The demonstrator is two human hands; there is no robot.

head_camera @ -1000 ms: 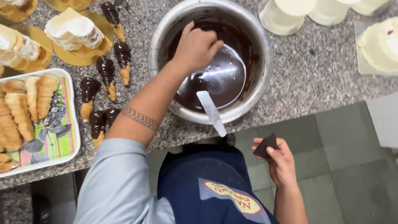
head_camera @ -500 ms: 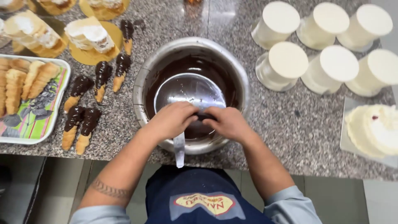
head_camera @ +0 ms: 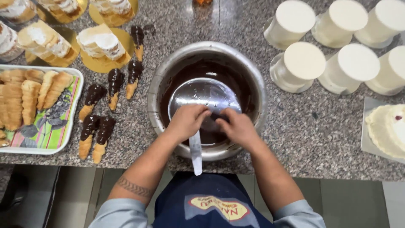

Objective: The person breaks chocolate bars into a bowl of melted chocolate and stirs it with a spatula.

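Right hand has joined left hand over the bowl; grips unclear, apparently dipping; next, lift cleanly.

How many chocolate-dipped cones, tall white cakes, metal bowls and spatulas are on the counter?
Chocolate-dipped pastry cones: 6
Tall white round cakes: 6
Round steel bowl of melted chocolate: 1
White spatula: 1
Total: 14

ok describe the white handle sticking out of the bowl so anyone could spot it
Find the big metal bowl of melted chocolate in the middle of the speckled stone counter. The white handle crosses its near rim below the left hand, pointing at the apron: the only flat white strip there.
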